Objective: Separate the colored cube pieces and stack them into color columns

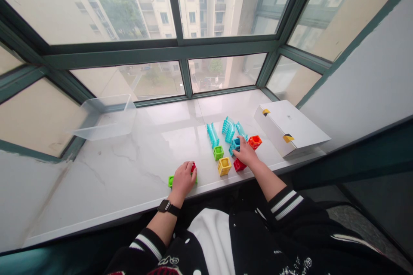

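My left hand (183,179) rests on the marble sill (129,159) near its front edge, fingers curled over a red block (193,166) that sits on a flat green piece (171,181). My right hand (245,153) reaches into a cluster of toy blocks and closes on a teal block (235,144). Around it lie a red cube (239,165), a yellow hollow cube (224,166), a green hollow cube (218,152), an orange hollow cube (254,141) and teal ribbed curved pieces (229,129).
A white cardboard box (290,128) with yellow tape lies on the sill's right end. A clear plastic tub (106,117) stands at the back left against the window. Window frames enclose the sill on three sides.
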{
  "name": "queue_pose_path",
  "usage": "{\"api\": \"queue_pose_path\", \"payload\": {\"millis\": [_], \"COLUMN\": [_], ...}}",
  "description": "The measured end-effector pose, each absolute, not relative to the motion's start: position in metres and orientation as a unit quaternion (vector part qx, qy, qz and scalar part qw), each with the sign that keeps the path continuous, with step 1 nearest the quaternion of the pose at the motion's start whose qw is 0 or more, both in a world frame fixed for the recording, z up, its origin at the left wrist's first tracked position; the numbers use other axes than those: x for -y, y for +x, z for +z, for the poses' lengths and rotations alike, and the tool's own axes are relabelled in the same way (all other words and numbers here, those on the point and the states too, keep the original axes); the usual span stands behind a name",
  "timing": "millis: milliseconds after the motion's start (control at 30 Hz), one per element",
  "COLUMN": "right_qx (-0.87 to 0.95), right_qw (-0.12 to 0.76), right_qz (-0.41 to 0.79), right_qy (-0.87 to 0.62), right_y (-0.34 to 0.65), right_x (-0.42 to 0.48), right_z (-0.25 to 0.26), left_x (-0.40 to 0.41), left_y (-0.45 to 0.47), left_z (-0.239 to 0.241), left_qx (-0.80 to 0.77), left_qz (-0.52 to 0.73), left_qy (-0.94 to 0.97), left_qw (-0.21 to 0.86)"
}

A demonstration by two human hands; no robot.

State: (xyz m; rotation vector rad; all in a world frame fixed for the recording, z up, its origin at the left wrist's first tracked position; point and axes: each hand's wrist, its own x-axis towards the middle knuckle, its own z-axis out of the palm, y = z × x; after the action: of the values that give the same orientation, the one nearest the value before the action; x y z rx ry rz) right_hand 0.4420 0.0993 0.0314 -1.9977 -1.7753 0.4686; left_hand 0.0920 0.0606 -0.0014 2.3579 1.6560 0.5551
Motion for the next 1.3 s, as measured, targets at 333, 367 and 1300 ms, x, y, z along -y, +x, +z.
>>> {"api": "queue_pose_path", "payload": {"millis": [333, 367, 1300], "right_qx": [0.638, 0.637, 0.738], "right_qw": [0.224, 0.224, 0.451], "right_qz": [0.153, 0.153, 0.149], "right_qy": [-0.721, -0.722, -0.480], "right_y": [0.438, 0.437, 0.360], "right_x": [-0.094, -0.094, -0.029], "right_z": [0.035, 0.035, 0.138], "left_x": [-0.061, -0.061, -0.052], "left_y": [0.092, 0.092, 0.085], "left_z": [0.000, -0.001, -0.004], "left_qx": [-0.561, -0.561, -0.647], "left_qz": [0.190, 0.190, 0.173], "left_qy": [0.798, 0.798, 0.742], "left_qw": [0.111, 0.112, 0.030]}}
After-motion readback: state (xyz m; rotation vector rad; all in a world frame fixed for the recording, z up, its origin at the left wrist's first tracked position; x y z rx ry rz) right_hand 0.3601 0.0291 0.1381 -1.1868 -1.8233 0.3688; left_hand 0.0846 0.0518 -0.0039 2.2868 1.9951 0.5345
